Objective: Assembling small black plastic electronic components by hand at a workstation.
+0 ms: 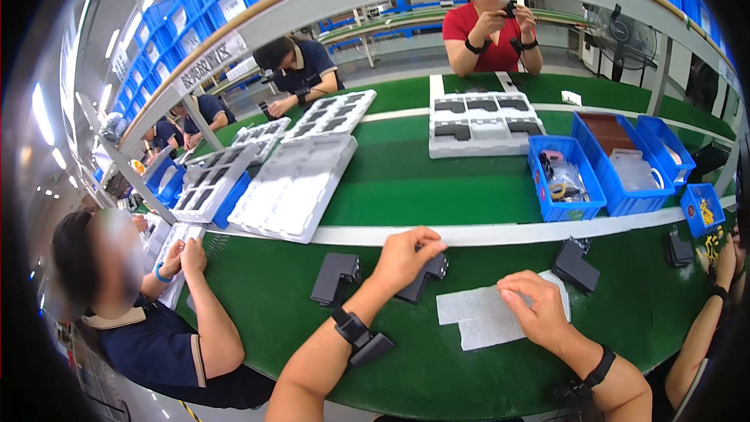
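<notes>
One black, angular, plastic-looking block (412,291) lies under your left hand (408,258): fingers bent, grip unclear. Right hand (539,312) half-curled over thin, white, papery sheet (476,322), right of block; cannot tell whether pinching. Steady block by smooth body, off detailed right end; keep sheet flat.

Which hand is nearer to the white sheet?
Right: the right hand is over the white sheet; the left hand is beyond its upper left corner, by a black part.
</notes>
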The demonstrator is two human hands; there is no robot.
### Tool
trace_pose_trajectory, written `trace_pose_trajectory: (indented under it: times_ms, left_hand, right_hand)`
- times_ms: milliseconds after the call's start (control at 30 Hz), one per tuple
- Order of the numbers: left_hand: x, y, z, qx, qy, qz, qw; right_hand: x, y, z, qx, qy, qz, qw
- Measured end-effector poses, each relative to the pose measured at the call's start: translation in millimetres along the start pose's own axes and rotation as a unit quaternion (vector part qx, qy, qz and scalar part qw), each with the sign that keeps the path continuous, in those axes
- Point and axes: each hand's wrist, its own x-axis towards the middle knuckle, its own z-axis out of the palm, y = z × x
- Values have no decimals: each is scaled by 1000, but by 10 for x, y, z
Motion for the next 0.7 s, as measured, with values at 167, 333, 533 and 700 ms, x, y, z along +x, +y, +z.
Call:
trace_pose_trajectory:
  times_ms: [167, 333, 533, 700]
  left_hand:
    - [-137, 265, 16, 201, -30, 54, 978]
    - [-257, 302, 101, 311, -72, 28, 947]
    - [-237, 236, 170, 306, -36, 26, 951]
    - [-255, 312, 202, 322, -21, 25, 946]
  right_hand:
    - [-9, -5, -72, -90, 1, -33, 995]
    - [80, -113, -363, -312, -38, -105, 943]
    - [130, 43, -683, -497, -14, 32, 867]
    - [98, 127, -780, -518, -55, 116, 846]
